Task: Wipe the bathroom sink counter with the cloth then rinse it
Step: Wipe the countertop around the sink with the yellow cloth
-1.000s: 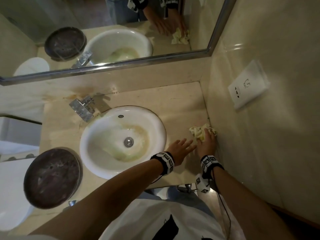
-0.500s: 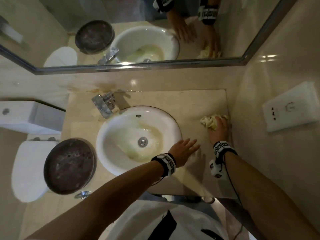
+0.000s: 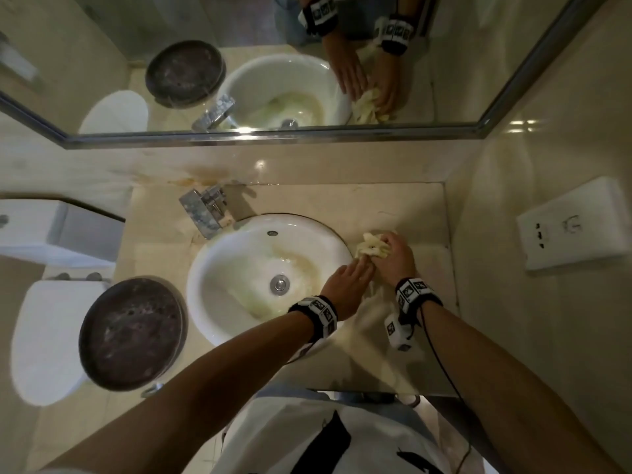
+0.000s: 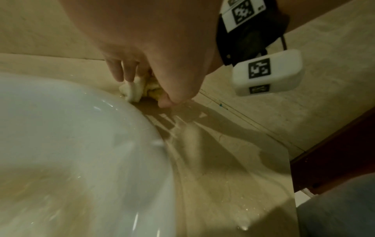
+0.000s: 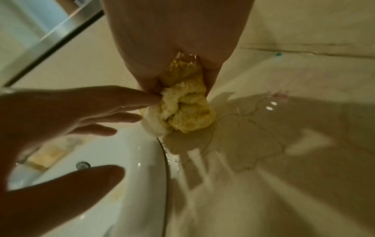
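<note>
A crumpled yellow cloth (image 3: pixel 371 248) lies on the beige counter (image 3: pixel 393 203), right against the right rim of the white sink (image 3: pixel 205 268). My right hand (image 3: pixel 395 256) grips the cloth from above, fingers curled over it. In the right wrist view the cloth (image 5: pixel 186 112) bulges out from under the palm. My left hand (image 3: pixel 345 283) reaches over the sink's rim with straight fingers, and its fingertips (image 5: pixel 148 97) touch the cloth's left side. The left wrist view shows the cloth (image 4: pixel 134 91) at the sink's edge (image 4: pixel 71 120).
A chrome tap (image 3: pixel 205 208) stands at the sink's back left. A dark round lid (image 3: pixel 131 331) sits left of the sink, beside a white toilet (image 3: pixel 44 336). The right wall carries a socket plate (image 3: pixel 574 224). A mirror (image 3: pixel 239 46) hangs behind. The counter (image 5: pixel 263 144) is wet.
My right hand has slid the cloth left from the right wall to the sink's rim. My left hand has moved forward and now touches the cloth.
</note>
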